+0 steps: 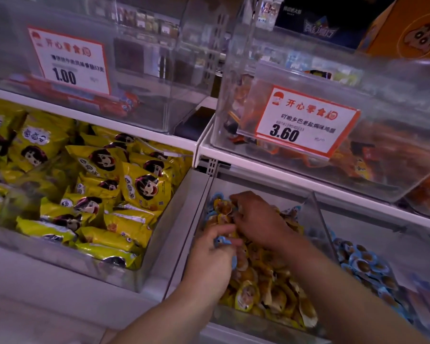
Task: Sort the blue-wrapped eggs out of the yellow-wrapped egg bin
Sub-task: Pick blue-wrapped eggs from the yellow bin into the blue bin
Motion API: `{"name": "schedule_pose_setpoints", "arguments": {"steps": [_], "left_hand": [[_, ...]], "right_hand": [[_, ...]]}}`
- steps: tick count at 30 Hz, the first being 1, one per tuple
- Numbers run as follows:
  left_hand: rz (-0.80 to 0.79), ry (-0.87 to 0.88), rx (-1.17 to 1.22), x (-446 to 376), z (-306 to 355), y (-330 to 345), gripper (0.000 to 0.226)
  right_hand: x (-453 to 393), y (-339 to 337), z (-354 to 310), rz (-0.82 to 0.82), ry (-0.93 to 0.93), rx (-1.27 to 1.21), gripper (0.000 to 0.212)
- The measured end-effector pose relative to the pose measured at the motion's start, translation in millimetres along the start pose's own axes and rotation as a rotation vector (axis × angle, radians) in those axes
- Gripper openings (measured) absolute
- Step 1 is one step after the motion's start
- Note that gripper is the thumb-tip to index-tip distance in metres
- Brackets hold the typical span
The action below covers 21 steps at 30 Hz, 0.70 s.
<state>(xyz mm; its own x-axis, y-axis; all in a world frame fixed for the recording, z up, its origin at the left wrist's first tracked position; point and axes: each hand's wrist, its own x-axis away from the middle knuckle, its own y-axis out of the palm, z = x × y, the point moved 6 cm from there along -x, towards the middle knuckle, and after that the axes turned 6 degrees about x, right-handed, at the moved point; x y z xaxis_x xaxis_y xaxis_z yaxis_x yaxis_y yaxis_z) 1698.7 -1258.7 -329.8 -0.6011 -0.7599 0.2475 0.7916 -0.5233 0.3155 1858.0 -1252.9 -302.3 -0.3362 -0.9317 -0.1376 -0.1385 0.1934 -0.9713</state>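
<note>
A clear bin (319, 214) in the lower middle holds a heap of yellow-wrapped eggs (263, 286). My left hand (214, 259) is inside it and grips a blue-wrapped egg (222, 240) between thumb and curled fingers; more blue wrapper shows under its palm. My right hand (256, 219) reaches deeper into the heap, fingers curled down among the yellow eggs at the bin's back; what they hold is hidden. Other blue-wrapped eggs (215, 198) lie at the bin's back left corner and at its back right (293, 210). The neighbouring bin on the right holds blue-wrapped eggs (363, 263).
A big bin of yellow snack packets (97, 192) fills the left. Above, a white shelf (271, 167) carries clear bins with price tags 1.00 (68, 62) and 3.60 (301, 122). A clear divider wall (327, 234) separates the two egg bins.
</note>
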Motion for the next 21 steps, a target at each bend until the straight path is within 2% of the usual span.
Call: {"name": "schedule_pose_setpoints", "arguments": {"steps": [2, 3, 5, 8, 11, 14, 16, 18, 20, 21], "left_hand": [[-0.026, -0.063, 0.112, 4, 1, -2, 0.034], [-0.038, -0.081, 0.13, 5, 0, -2, 0.034], [-0.052, -0.1, 0.133, 5, -2, -2, 0.033], [-0.055, -0.144, 0.166, 3, -6, -1, 0.022], [-0.013, -0.19, 0.229, -2, -12, 0, 0.013], [0.011, -0.27, 0.29, -7, -17, 3, 0.037], [-0.002, -0.29, 0.342, -9, -17, 7, 0.045], [0.012, -0.255, 0.365, -8, -16, 8, 0.029], [0.039, -0.218, 0.395, -7, -15, 9, 0.014], [0.041, -0.211, 0.411, -7, -15, 9, 0.012]], "right_hand": [[-19, 22, 8, -0.21, -0.032, 0.18, 0.038], [-25, 28, 13, -0.259, -0.024, 0.268, 0.043], [-31, 32, 20, -0.269, 0.005, 0.348, 0.043], [-27, 21, 23, -0.216, 0.057, 0.313, 0.029], [-7, -12, 20, -0.052, 0.042, 0.073, 0.018], [34, -41, -5, 0.094, -0.063, -0.329, 0.011], [58, -37, -25, 0.011, -0.185, -0.354, 0.02], [74, -22, -28, -0.173, -0.204, -0.342, 0.032], [69, -26, -20, -0.225, -0.154, -0.57, 0.041], [60, -33, -15, -0.156, -0.095, -0.748, 0.04]]}}
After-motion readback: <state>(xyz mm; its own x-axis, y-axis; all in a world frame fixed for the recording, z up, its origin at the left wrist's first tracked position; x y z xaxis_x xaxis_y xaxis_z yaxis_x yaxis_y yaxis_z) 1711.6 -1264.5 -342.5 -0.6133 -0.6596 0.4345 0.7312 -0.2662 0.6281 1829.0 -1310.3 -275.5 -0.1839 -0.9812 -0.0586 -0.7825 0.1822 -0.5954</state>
